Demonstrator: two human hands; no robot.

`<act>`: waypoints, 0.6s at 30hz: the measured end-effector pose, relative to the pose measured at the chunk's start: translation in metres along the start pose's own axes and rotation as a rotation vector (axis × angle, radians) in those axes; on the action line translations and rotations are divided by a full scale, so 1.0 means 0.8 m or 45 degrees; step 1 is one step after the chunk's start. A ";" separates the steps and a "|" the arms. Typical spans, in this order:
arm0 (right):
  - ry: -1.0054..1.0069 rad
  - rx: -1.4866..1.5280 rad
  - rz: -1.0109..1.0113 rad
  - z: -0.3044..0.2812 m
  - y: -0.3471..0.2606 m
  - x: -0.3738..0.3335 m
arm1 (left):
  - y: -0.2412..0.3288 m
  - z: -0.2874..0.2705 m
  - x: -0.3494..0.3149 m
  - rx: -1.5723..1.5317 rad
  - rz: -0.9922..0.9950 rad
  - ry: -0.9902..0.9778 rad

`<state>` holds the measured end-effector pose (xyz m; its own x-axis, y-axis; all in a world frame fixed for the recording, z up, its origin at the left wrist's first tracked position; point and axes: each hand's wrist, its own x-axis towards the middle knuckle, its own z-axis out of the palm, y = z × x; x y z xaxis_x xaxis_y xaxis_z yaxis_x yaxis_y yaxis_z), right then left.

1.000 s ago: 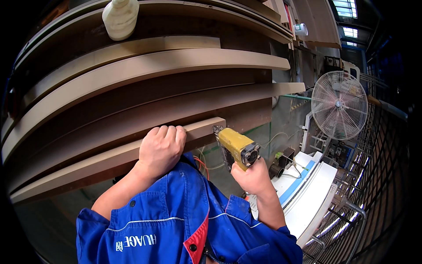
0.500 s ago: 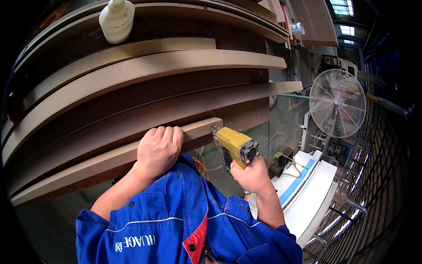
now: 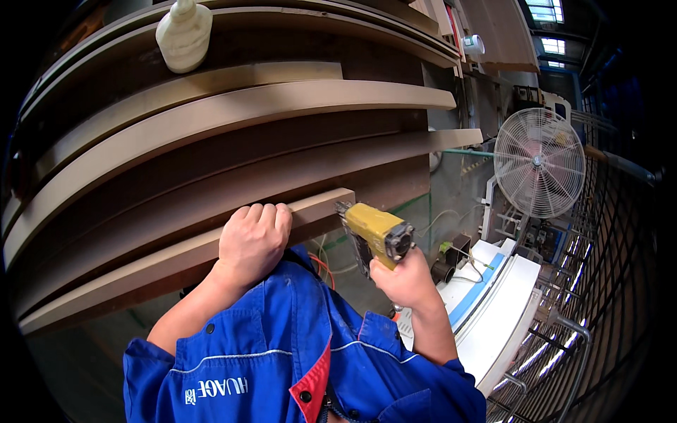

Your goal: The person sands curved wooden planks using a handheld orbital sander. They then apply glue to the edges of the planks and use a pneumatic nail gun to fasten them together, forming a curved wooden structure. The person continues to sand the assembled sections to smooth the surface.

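Observation:
My left hand is closed over the nearest wooden strip, its fingers curled over the far edge. This long pale strip lies along the near edge of the workbench. In my right hand is a yellow nail gun, gripped by its handle. The gun's dark nose sits at the right end of the strip, seemingly against its near side; exact contact is hard to make out. A longer board lies just beyond the strip.
Farther back on the bench lie a curved-looking pale board and a shorter board. A cream squeeze bottle stands at the far left. To the right are a large wire-caged fan and a white panel with a blue stripe.
Almost nothing differs. The whole view has shifted very slightly; both hands, the strip and the nail gun keep about the same places.

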<state>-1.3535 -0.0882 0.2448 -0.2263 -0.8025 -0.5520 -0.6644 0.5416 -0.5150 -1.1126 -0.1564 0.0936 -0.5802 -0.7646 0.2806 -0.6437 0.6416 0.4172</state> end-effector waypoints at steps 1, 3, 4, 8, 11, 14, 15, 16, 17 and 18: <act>0.025 0.080 0.044 -0.002 0.002 -0.004 | 0.000 0.000 0.001 -0.001 -0.001 -0.001; 0.043 0.143 0.114 -0.006 0.006 -0.004 | 0.001 0.000 0.000 -0.010 -0.014 -0.030; 0.034 0.126 0.134 -0.009 0.011 0.001 | 0.001 -0.002 -0.001 -0.013 -0.030 -0.056; 0.024 0.132 0.158 -0.015 0.006 0.004 | 0.001 -0.002 -0.002 -0.013 -0.035 -0.071; 0.006 0.100 0.161 -0.014 0.007 0.002 | 0.003 -0.003 -0.003 -0.018 -0.039 -0.069; 0.022 0.108 0.139 -0.010 0.008 0.001 | 0.004 -0.004 -0.002 -0.012 -0.043 -0.085; 0.033 0.122 0.126 -0.009 0.008 0.001 | 0.003 -0.003 -0.002 -0.002 -0.027 -0.046; 0.027 0.105 0.140 -0.009 0.009 0.001 | 0.002 -0.002 -0.001 0.009 -0.012 -0.008; 0.024 0.091 0.152 -0.010 0.009 0.002 | 0.001 -0.001 0.001 0.020 0.007 0.032; 0.021 0.076 0.165 -0.010 0.009 0.002 | 0.001 -0.001 0.000 0.020 0.004 0.026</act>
<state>-1.3642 -0.0875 0.2457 -0.3194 -0.7289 -0.6055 -0.5852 0.6543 -0.4790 -1.1127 -0.1565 0.0947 -0.5719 -0.7636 0.2999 -0.6496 0.6447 0.4029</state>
